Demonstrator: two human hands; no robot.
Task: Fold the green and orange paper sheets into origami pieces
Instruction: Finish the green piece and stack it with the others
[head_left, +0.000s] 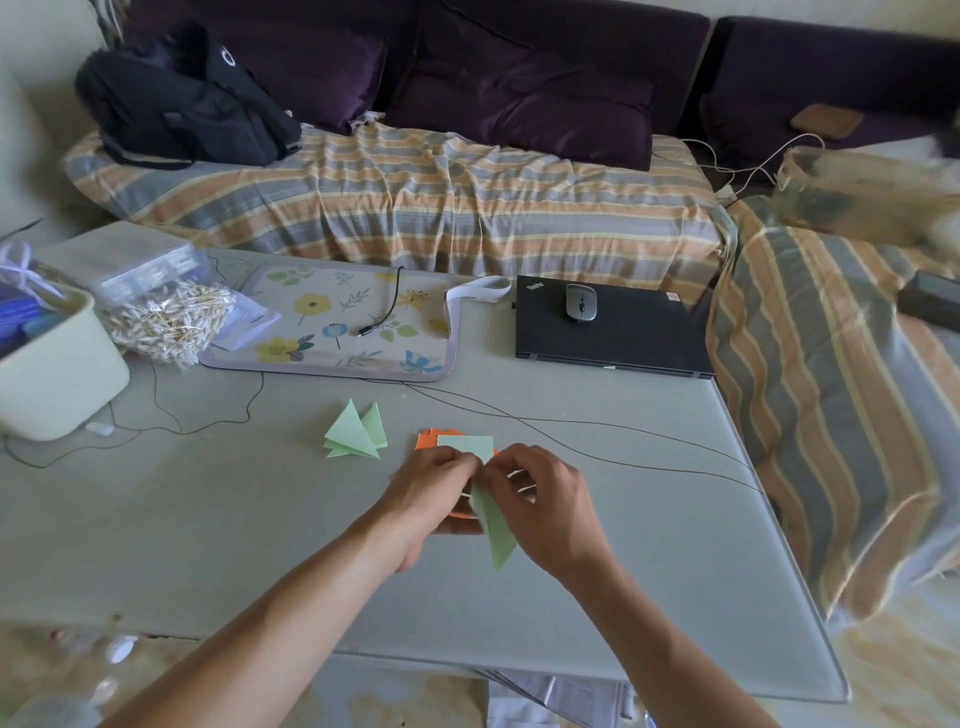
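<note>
Green sheet (496, 525): folded into a long narrow wedge, held above the table (208, 519) mid-front; long axis runs from the fingers toward the viewer, tip pointing near and slightly right.
Left hand (431, 493): fingertips pinch the wedge's far end.
Right hand (540, 499): fingers curled, pinching the same end.
Orange paper (426, 440): on the table beyond the hands, under a pale green square (467, 447).
Finished green pieces (358, 434): left of the stack, points facing away.
Laptop (608, 332): lid reads "ThinkPad"; mouse (581, 302) on top.

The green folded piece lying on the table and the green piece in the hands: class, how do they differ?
The finished green piece lies untouched on the table; the held green piece is pinched by the left hand and right hand. The first shows several triangular points, the second one long narrow point. Both are pale green.
</note>
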